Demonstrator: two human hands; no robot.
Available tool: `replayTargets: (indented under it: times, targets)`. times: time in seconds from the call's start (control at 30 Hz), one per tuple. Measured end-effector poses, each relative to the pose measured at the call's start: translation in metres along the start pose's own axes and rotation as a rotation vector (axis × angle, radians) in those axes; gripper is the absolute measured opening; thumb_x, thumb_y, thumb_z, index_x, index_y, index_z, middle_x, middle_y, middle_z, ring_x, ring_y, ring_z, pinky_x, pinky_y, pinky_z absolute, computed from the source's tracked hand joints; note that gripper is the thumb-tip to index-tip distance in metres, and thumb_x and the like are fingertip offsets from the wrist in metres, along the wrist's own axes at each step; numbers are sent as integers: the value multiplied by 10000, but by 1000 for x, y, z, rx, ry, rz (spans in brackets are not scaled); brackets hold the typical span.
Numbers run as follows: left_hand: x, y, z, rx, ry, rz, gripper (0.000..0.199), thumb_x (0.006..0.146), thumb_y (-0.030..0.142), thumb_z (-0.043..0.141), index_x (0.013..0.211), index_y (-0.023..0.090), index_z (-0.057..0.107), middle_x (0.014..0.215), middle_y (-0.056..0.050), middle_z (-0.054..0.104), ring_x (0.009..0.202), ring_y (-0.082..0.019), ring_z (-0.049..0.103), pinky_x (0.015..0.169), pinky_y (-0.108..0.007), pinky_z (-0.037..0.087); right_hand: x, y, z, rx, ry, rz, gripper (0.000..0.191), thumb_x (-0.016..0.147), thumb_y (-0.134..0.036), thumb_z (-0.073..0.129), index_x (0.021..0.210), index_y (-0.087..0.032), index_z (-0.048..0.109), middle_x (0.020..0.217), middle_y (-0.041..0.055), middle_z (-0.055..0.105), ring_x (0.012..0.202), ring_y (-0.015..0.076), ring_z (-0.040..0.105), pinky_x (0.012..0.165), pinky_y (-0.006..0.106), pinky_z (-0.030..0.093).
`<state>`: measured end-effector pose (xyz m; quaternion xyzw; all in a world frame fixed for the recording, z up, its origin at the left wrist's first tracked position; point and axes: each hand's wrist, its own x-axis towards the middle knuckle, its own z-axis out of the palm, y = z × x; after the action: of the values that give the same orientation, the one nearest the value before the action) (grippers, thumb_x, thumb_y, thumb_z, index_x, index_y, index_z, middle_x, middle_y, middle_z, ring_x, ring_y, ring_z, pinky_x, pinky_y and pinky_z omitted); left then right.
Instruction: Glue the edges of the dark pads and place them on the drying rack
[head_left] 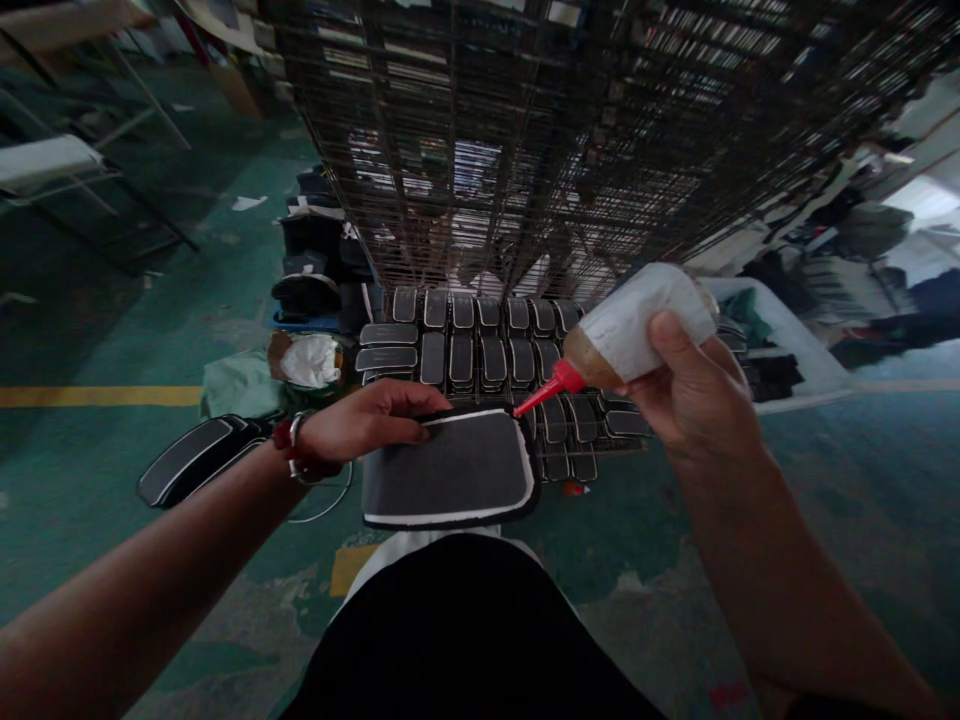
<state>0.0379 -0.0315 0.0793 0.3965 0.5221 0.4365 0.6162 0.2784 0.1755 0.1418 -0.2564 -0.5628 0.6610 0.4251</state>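
Green flooring (634,540) is seen below; a bottle (628,318), probably soft, is clasped in the right hand (694,390), best held mid-body; beneath the left hand (364,420), a stiff-looking panel (461,465) is pinched by its edge

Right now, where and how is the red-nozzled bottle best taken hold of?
Probably around the broad, white-covered body of the bottle, from the right, as the right hand has it. The bottle tilts down leftward, its narrow red nozzle at the edge of the dark panel; gripping the body should leave that nozzle free.
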Motion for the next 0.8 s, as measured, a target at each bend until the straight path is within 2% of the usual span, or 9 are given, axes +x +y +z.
replayTargets:
  times: [0.43, 0.6, 0.8]
  targets:
    - [0, 0, -2, -23, 14, 8, 244, 764, 185, 750, 997, 202, 818, 948, -50, 797, 811, -166, 712, 738, -246, 545, -4, 7, -4, 12, 15, 30, 278, 741, -416, 871, 897, -229, 738, 787, -2, 680, 549, 138, 593, 356, 236, 459]
    - [0, 0, -4, -14, 33, 6, 240, 764, 196, 743, 991, 202, 821, 952, -59, 805, 812, -177, 721, 732, -249, 550, -9, 9, -5, -38, 23, 28, 309, 707, -507, 880, 839, -274, 725, 740, -6, 653, 573, 149, 599, 334, 223, 450]
    - [-1, -1, -6, -24, 57, 3, 223, 754, 206, 739, 962, 196, 818, 934, -82, 804, 795, -200, 724, 711, -275, 552, -17, 10, -7, -69, 51, 37, 325, 696, -533, 871, 845, -281, 728, 744, 2, 645, 547, 146, 590, 333, 241, 445]
